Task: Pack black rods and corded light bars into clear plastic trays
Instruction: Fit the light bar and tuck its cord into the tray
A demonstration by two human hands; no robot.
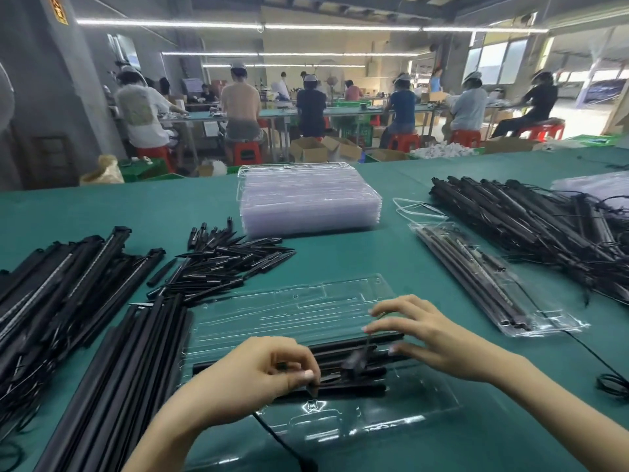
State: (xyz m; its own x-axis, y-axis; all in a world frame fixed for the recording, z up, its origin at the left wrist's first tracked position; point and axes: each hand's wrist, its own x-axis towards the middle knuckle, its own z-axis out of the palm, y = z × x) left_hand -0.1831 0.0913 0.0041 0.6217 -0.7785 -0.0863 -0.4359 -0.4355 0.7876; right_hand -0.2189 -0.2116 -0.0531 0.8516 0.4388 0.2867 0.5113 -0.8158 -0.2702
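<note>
On the green table [340, 260], black rods [340, 361] lie crosswise in the clear tray [401, 413] (long axis left-right), left hand [258, 373] pinching one, right hand [432, 338] spread flat pressing their right ends.

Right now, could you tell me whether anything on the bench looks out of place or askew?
Mostly the cord: in the open clear tray a short black piece lies crosswise over the lengthwise black rods, and a black cord trails out over the tray's near edge. The left hand pinches something there; the right hand presses the rods.
</note>
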